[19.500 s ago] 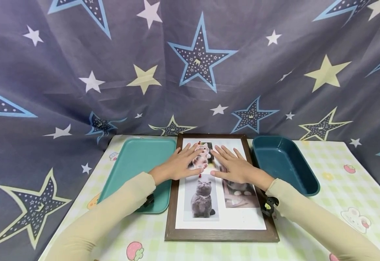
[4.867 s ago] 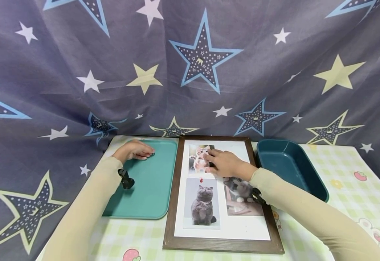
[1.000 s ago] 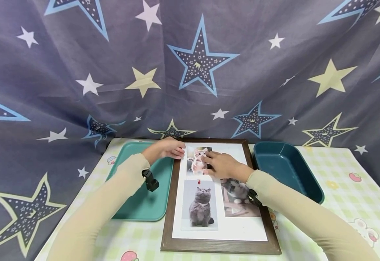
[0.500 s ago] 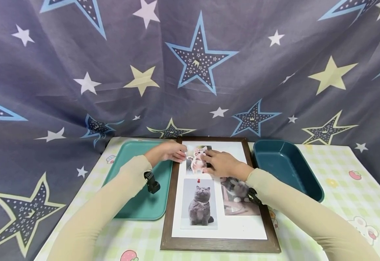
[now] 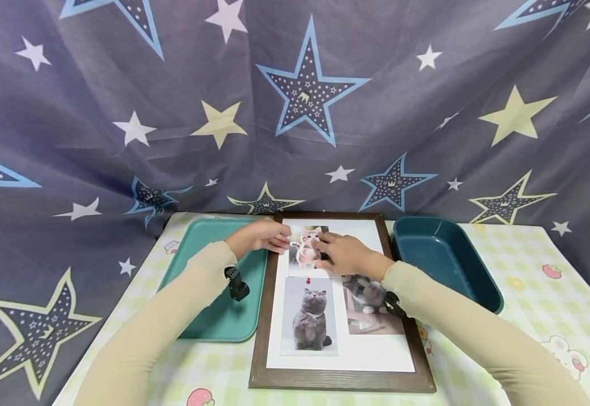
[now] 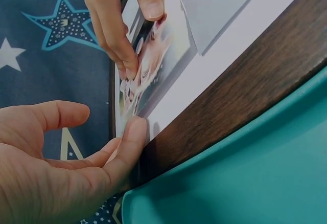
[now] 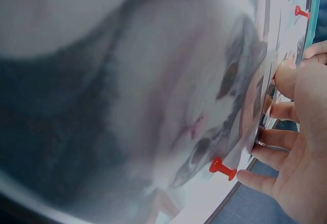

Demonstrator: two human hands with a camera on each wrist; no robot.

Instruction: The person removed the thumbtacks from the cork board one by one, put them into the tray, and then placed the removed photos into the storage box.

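Observation:
A brown-framed white board (image 5: 342, 380) lies on the table with three cat photos on it. My right hand (image 5: 347, 256) rests its fingertips on the kitten photo (image 5: 302, 259) at the upper left. My left hand (image 5: 264, 235) reaches over the frame's left side; in the left wrist view its fingertips touch the board by that photo's edge, thumb held apart. Below is the grey cat photo (image 5: 310, 327), with a red push pin (image 5: 308, 281) at its top. My right forearm partly covers the third cat photo (image 5: 376, 321); the right wrist view shows another red push pin (image 7: 222, 169) there.
A turquoise tray (image 5: 213, 324) adjoins the frame's left side, beneath my left forearm. On the right stands a deep dark-teal bin (image 5: 447, 265). The checked tablecloth (image 5: 523, 321) runs back to a star-patterned curtain (image 5: 426, 113).
Both hands lay flat over the kitten photo at first, with a red pin at its top, now unseen. My left hand went over the tray, then returned to the photo's left edge.

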